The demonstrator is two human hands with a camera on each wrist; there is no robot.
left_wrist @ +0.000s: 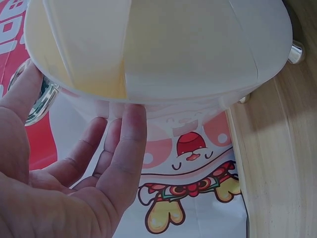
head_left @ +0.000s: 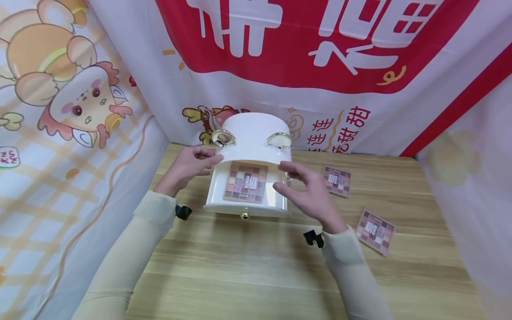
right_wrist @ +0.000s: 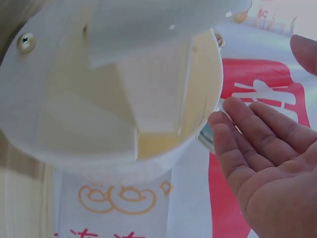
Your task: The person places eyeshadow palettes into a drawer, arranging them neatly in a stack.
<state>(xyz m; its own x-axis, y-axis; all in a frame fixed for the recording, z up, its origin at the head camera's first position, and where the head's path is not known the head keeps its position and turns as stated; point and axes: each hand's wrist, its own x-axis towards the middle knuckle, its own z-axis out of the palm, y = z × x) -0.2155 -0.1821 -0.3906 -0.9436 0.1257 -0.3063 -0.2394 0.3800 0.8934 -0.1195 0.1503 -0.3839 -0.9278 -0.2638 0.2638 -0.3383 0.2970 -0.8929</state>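
Note:
A white storage box (head_left: 256, 129) with gold ring handles stands at the back of the table, its front part open and a gold knob (head_left: 245, 215) low at the front. An eyeshadow palette (head_left: 245, 183) lettered BACK lies inside. On the box's left side is my left hand (head_left: 188, 166); in the left wrist view its thumb and fingertips (left_wrist: 132, 116) touch the rim, fingers fairly straight. My right hand (head_left: 310, 189) is at the right side, its fingers extended beside the rim in the right wrist view, the thumb held apart. Whether those fingers touch the box I cannot tell.
Two more eyeshadow palettes lie on the wooden table (head_left: 240, 266) to the right: one palette (head_left: 337, 181) near the box, another palette (head_left: 376, 231) closer to the front. A red and white printed cloth (head_left: 248, 71) hangs behind, with cloth walls at both sides.

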